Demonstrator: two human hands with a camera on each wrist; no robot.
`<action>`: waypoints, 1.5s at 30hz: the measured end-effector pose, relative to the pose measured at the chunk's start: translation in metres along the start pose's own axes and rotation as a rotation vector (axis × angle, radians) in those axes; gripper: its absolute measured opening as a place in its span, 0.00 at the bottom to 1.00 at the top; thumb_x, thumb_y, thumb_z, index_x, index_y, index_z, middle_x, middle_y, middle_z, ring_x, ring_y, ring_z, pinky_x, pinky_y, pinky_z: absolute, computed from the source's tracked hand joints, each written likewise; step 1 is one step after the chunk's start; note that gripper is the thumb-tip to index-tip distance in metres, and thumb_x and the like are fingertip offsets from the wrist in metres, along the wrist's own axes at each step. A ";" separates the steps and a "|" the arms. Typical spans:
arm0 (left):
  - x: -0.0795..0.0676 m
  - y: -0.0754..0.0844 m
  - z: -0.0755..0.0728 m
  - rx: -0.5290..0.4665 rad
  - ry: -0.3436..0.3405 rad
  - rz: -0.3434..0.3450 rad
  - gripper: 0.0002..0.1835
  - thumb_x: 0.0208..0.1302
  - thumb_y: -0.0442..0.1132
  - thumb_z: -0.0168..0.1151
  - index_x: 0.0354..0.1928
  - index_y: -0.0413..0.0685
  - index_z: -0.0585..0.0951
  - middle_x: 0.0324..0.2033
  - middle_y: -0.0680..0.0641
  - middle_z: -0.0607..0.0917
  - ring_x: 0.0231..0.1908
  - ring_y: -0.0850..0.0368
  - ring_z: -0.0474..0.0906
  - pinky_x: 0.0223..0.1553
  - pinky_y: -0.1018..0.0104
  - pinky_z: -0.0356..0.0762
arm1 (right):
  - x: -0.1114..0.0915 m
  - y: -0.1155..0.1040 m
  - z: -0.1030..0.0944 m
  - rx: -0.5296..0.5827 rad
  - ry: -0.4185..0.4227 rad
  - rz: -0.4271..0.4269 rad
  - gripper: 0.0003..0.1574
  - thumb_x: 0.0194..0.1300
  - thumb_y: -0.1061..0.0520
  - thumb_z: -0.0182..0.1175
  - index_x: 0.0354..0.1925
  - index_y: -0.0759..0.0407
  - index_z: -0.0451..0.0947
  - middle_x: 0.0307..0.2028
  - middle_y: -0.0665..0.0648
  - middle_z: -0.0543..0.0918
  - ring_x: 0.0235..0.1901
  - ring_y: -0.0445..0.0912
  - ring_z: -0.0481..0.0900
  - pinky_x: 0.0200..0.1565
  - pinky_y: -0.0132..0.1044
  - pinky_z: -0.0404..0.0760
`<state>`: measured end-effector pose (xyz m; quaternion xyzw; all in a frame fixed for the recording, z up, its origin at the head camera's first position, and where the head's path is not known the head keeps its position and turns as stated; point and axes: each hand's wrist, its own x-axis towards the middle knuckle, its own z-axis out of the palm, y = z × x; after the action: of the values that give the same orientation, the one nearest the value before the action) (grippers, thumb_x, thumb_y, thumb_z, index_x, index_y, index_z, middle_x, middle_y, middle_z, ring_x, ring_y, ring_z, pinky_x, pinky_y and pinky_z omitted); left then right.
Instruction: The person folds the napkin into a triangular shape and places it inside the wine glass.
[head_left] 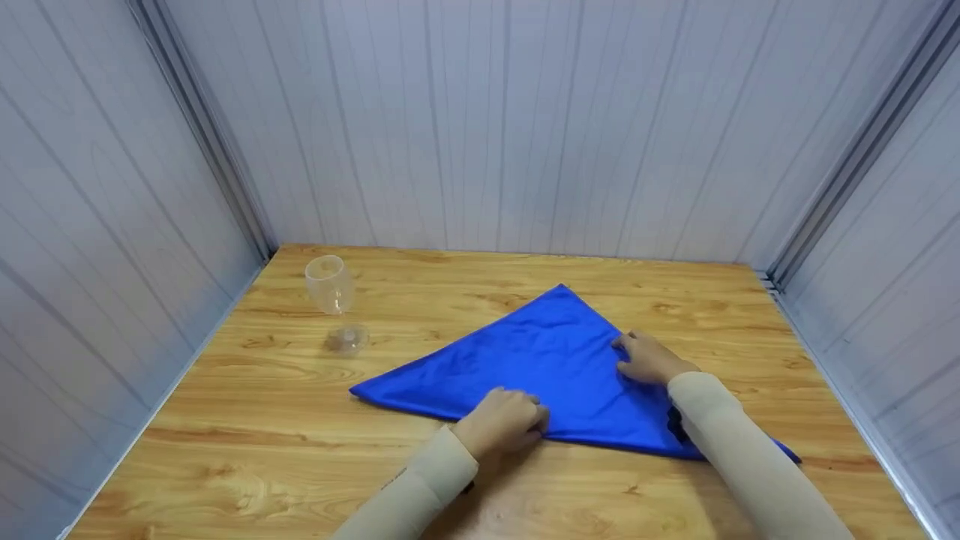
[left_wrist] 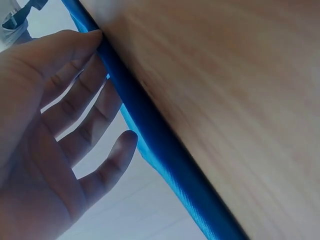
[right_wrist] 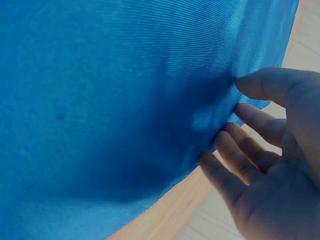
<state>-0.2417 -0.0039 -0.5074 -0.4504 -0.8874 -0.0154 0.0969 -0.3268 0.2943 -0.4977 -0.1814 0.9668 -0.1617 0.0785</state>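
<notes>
A blue cloth [head_left: 525, 360], folded into a triangle, lies on the wooden table with its long side facing me and one corner pointing to the back. My left hand [head_left: 504, 421] is at the middle of the long folded edge, its loosely bent fingers touching the cloth; the left wrist view shows the thumb tip right at the fold [left_wrist: 145, 115]. On the sloping right side rests my right hand [head_left: 651, 360]. Its fingers are spread and lightly bent, with fingertips [right_wrist: 207, 157] on the cloth near the edge in the right wrist view.
A clear stemmed glass [head_left: 330, 289] stands upright at the back left of the table [head_left: 247, 450], left of the cloth. Pale panelled walls [head_left: 480, 127] enclose the table at the back and on both sides.
</notes>
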 end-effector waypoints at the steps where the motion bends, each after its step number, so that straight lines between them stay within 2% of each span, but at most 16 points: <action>1: 0.000 -0.001 0.000 0.002 0.006 -0.003 0.03 0.61 0.44 0.70 0.30 0.62 0.86 0.27 0.58 0.82 0.29 0.59 0.81 0.23 0.64 0.74 | 0.000 -0.001 -0.001 0.000 -0.012 0.013 0.27 0.66 0.61 0.58 0.60 0.75 0.72 0.57 0.76 0.71 0.59 0.69 0.69 0.60 0.61 0.69; 5: 0.001 -0.008 0.000 -0.013 0.025 -0.017 0.03 0.61 0.42 0.70 0.30 0.60 0.86 0.27 0.57 0.83 0.28 0.58 0.80 0.23 0.63 0.75 | 0.001 -0.004 -0.005 0.007 -0.055 0.059 0.30 0.67 0.59 0.57 0.64 0.74 0.69 0.61 0.76 0.68 0.62 0.70 0.67 0.62 0.61 0.67; 12: 0.002 -0.020 0.002 -0.038 -0.014 -0.072 0.03 0.63 0.41 0.67 0.32 0.59 0.86 0.29 0.56 0.83 0.30 0.56 0.81 0.26 0.61 0.78 | 0.004 -0.006 -0.009 0.018 -0.091 0.086 0.33 0.68 0.59 0.56 0.66 0.74 0.67 0.64 0.78 0.65 0.64 0.71 0.64 0.64 0.62 0.65; 15: 0.002 -0.025 0.004 -0.051 -0.011 -0.087 0.03 0.64 0.40 0.67 0.32 0.59 0.86 0.30 0.55 0.82 0.31 0.55 0.80 0.27 0.61 0.78 | 0.005 -0.007 -0.010 0.020 -0.109 0.108 0.33 0.69 0.58 0.56 0.67 0.74 0.66 0.64 0.78 0.64 0.65 0.70 0.64 0.64 0.62 0.64; 21: 0.002 -0.036 0.005 -0.085 0.041 -0.115 0.05 0.61 0.37 0.68 0.28 0.56 0.86 0.27 0.55 0.82 0.29 0.56 0.80 0.26 0.62 0.77 | 0.010 -0.007 -0.012 0.007 -0.152 0.136 0.34 0.70 0.57 0.54 0.69 0.73 0.64 0.66 0.78 0.61 0.66 0.71 0.62 0.64 0.62 0.64; 24: 0.003 -0.045 0.005 -0.115 0.052 -0.151 0.05 0.60 0.35 0.68 0.29 0.54 0.87 0.28 0.54 0.84 0.30 0.56 0.82 0.30 0.63 0.79 | 0.011 -0.008 -0.013 -0.006 -0.165 0.135 0.35 0.69 0.56 0.55 0.69 0.73 0.64 0.67 0.80 0.59 0.67 0.72 0.60 0.65 0.62 0.64; 31: 0.005 -0.060 0.005 -0.169 0.026 -0.242 0.03 0.62 0.35 0.70 0.32 0.51 0.89 0.31 0.51 0.86 0.35 0.54 0.84 0.38 0.62 0.82 | 0.010 -0.008 -0.014 -0.035 -0.159 0.116 0.37 0.66 0.56 0.56 0.69 0.73 0.65 0.67 0.81 0.59 0.66 0.72 0.61 0.64 0.61 0.65; 37: 0.003 -0.061 0.003 -0.163 0.018 -0.262 0.03 0.62 0.34 0.69 0.33 0.49 0.89 0.31 0.50 0.85 0.35 0.53 0.83 0.38 0.61 0.82 | 0.010 -0.006 -0.013 0.014 -0.156 0.102 0.35 0.69 0.55 0.55 0.69 0.72 0.65 0.68 0.81 0.59 0.67 0.72 0.60 0.66 0.62 0.62; 45: 0.007 -0.046 0.001 -0.052 0.024 -0.195 0.02 0.60 0.39 0.72 0.35 0.52 0.88 0.32 0.50 0.85 0.34 0.52 0.83 0.34 0.58 0.81 | 0.006 0.010 -0.013 0.165 -0.088 0.006 0.27 0.73 0.58 0.54 0.64 0.75 0.71 0.61 0.75 0.73 0.61 0.66 0.70 0.61 0.60 0.69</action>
<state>-0.2827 -0.0260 -0.5044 -0.3639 -0.9251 -0.0533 0.0940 -0.3387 0.3040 -0.4895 -0.1786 0.9463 -0.2325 0.1360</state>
